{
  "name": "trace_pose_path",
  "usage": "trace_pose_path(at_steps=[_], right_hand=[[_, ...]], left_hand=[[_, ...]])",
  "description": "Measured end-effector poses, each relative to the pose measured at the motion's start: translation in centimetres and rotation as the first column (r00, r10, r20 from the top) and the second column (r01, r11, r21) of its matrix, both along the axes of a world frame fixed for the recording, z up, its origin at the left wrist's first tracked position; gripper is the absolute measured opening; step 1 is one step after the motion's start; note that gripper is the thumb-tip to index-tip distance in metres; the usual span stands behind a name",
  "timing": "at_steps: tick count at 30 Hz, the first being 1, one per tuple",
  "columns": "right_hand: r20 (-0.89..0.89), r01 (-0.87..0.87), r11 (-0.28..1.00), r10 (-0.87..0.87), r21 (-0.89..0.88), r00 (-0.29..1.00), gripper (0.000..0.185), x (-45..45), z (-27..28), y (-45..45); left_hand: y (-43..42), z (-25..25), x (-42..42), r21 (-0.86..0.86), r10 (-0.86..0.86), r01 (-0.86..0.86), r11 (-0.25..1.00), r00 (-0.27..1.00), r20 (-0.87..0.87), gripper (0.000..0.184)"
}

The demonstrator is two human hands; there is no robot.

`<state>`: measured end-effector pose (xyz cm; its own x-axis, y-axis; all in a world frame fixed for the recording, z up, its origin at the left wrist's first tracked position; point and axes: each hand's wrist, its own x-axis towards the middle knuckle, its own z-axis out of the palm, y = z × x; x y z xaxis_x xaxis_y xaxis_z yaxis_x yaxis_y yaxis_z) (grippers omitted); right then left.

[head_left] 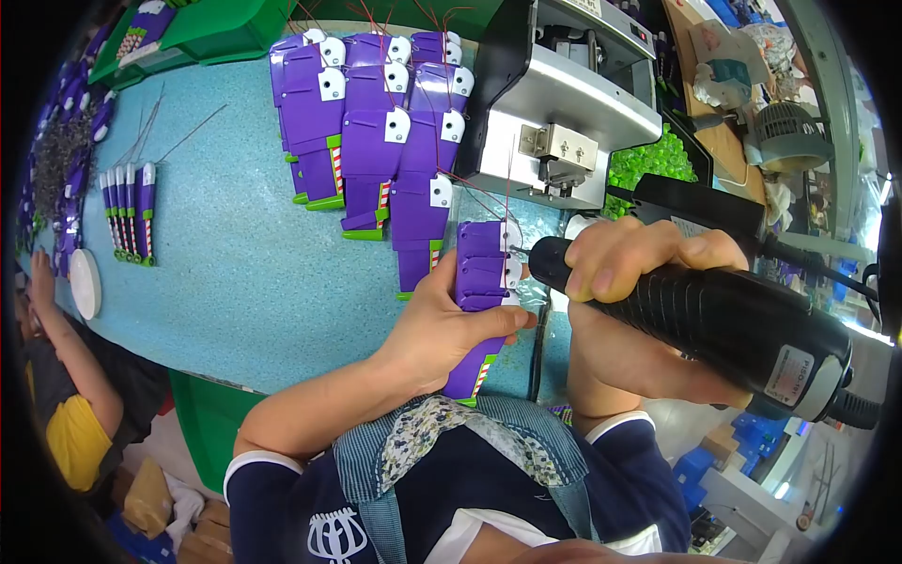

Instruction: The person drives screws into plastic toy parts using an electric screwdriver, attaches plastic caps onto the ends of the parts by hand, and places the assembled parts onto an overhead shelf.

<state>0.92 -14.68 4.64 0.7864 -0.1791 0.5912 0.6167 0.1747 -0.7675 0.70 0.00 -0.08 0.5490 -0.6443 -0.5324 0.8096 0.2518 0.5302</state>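
Note:
My left hand [440, 329] is wrapped round a small stack of purple plastic parts [480, 268] with white ends and a green, red-and-white striped foot. In my right hand [615, 343] is a black electric screwdriver [752, 315], held sideways. Its thin bit points at the white end of the top part; whether it touches a screw there is too small to tell. Just beyond my left hand, overlapping rows of like purple parts [376, 141] lie on the blue table mat [254, 226], thin red wires trailing from several.
A metal machine [564, 103] stands at the back right, beside a bin of green pieces [653, 160]. Narrow purple pieces [146, 202] with wires and a white round lid [85, 284] lie left. Green trays [221, 28] line the back. Another person's arm [70, 348] is at far left.

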Motion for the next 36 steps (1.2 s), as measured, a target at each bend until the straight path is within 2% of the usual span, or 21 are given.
trace_pose_path(at_steps=[8,9,11,13,17,18,19,22,27,36], right_hand=[[-0.026,-0.048,0.999,0.047,-0.009,0.999,0.092,1.3,0.2,-1.2],[-0.008,-0.018,0.998,0.017,-0.067,1.0,0.091,2.0,1.0,-1.7],[0.069,0.004,0.998,0.0,-0.065,0.998,0.089,3.8,2.0,-2.2],[0.015,0.039,0.999,-0.039,-0.031,0.999,0.089,4.9,1.1,-3.2],[-0.012,0.03,0.999,-0.03,0.03,0.999,0.091,3.1,1.2,-2.3],[-0.031,0.009,1.0,-0.008,0.027,0.999,0.089,2.4,1.5,-2.0],[-0.014,-0.019,0.999,0.018,-0.047,1.0,0.088,1.6,1.5,-2.1],[-0.068,-0.001,1.0,0.0,-0.008,0.998,0.086,-0.6,1.9,-1.1],[-0.097,0.021,0.999,-0.018,0.034,0.995,0.087,-1.2,0.8,-0.4],[-0.087,-0.014,1.0,0.014,-0.002,0.996,0.089,-0.6,0.4,-0.9]], left_hand=[[-0.5,-0.1,0.8,-0.038,0.032,-0.035,0.999,0.996,-0.087,0.047],[-0.6,-0.1,0.9,-0.034,0.039,-0.043,0.998,0.994,-0.099,0.046],[-0.8,-0.6,0.9,-0.038,0.025,-0.029,0.999,0.994,-0.105,0.047],[-0.9,-1.0,0.6,-0.04,0.006,-0.011,0.999,0.994,-0.11,0.048],[-0.8,-1.3,0.5,-0.09,0.041,-0.049,0.995,0.995,-0.093,0.058],[-0.8,-1.2,0.5,-0.095,0.049,-0.058,0.994,0.995,-0.089,0.06],[-0.9,-1.2,0.4,-0.1,0.055,-0.064,0.993,0.995,-0.086,0.062],[-1.0,-1.0,0.4,-0.065,0.052,-0.059,0.996,0.993,-0.102,0.065],[-1.2,-0.9,0.0,-0.065,0.082,-0.085,0.994,0.995,-0.057,0.067],[-1.4,-1.3,0.2,-0.082,0.115,-0.12,0.989,0.992,-0.054,0.065]])
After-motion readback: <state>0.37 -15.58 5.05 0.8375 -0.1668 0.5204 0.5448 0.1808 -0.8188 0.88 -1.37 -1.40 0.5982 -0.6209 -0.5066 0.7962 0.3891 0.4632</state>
